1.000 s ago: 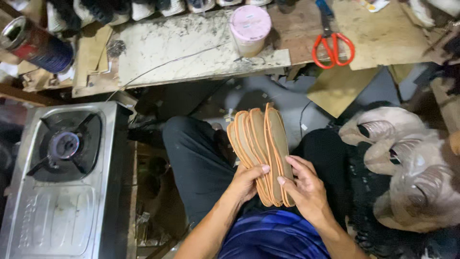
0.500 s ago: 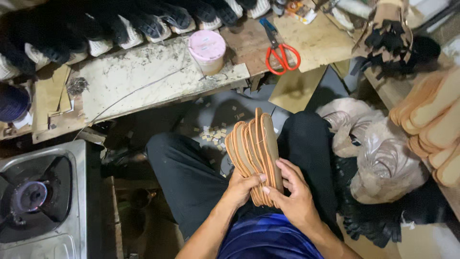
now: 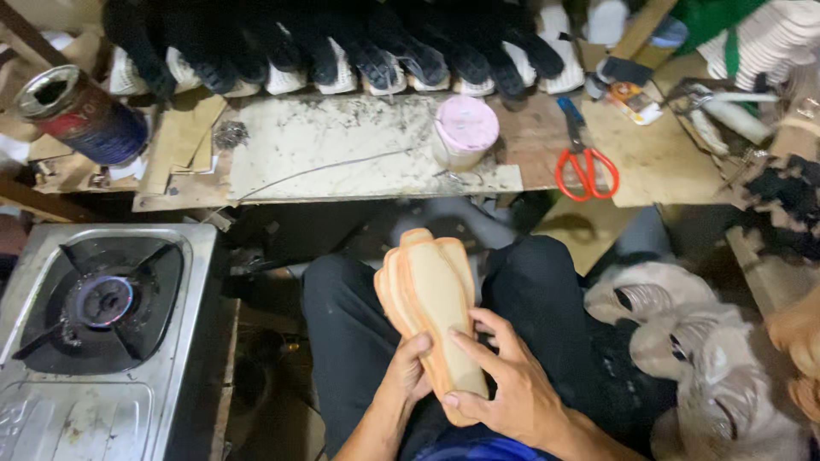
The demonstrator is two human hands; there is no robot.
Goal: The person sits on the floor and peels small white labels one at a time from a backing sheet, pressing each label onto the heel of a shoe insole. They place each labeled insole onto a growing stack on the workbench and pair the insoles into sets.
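- Stack of tan insoles [image 3: 430, 299] held over the lap, between the knees of dark trousers [image 3: 342, 333] — flat faces turned up toward the camera, toes pointing at the workbench [image 3: 342, 149].
- Left hand [image 3: 408, 376] closed around the heel end from the left side, thumb on the top face; likely there to keep the stack squared from below.
- Right hand [image 3: 504, 388] wrapped over the heel end from the right, fingers [image 3: 474, 350] spread across the top insole — pressing the pile together so that no piece slides out, by the look of it.
- Edges of lower insoles fanned slightly to the left of the top one; count not readable.
- Pink-lidded tub [image 3: 464, 132] near the front edge of the workbench, in easy reach above the stack.
- Red-handled scissors [image 3: 583, 162] toward the right end of the workbench, blades pointing away.
- Open tin can [image 3: 81, 115] at the left end, tilted.
- Row of dark shoes [image 3: 342, 43] with pale soles along the back edge, toes up.
- Gas stove [image 3: 102, 324] on the left, beside the knee; low flame at the burner.
- Pale shoe uppers [image 3: 683, 333] heaped at the right, near the right knee.
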